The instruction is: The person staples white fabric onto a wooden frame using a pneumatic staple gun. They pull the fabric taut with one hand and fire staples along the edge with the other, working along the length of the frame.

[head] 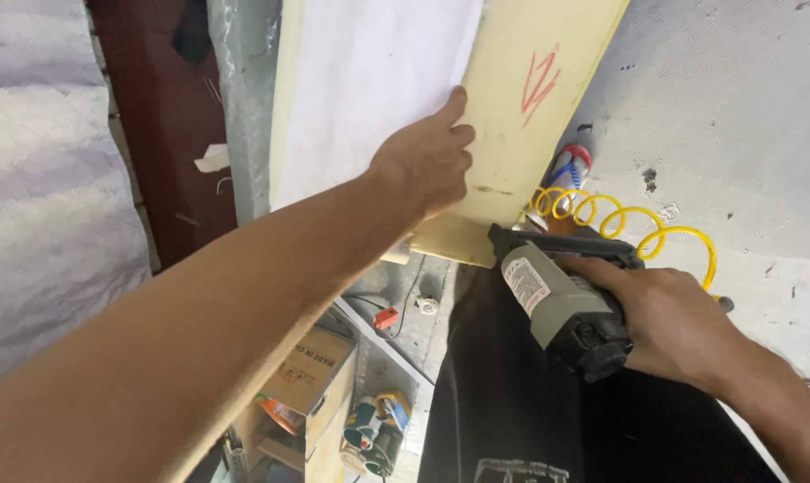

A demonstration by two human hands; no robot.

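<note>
against the pale board [512,134], the left hand [427,161] presses flat, fingers spread, while the right hand [673,322] grips a nail gun [557,304].

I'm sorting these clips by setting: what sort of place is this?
Probably an upholstery or furniture workshop. The right hand grips a pneumatic staple gun on a coiled yellow air hose, the left hand presses white fabric onto a pale board.

Left arm extends from the near left toward the far centre, forearm bare; left hand [425,165] lies flat, palm down, fingers together and pointing far, thumb tucked. Right arm enters from the near right; right hand [673,322] is curled in a closed grip, knuckles upward.
</note>
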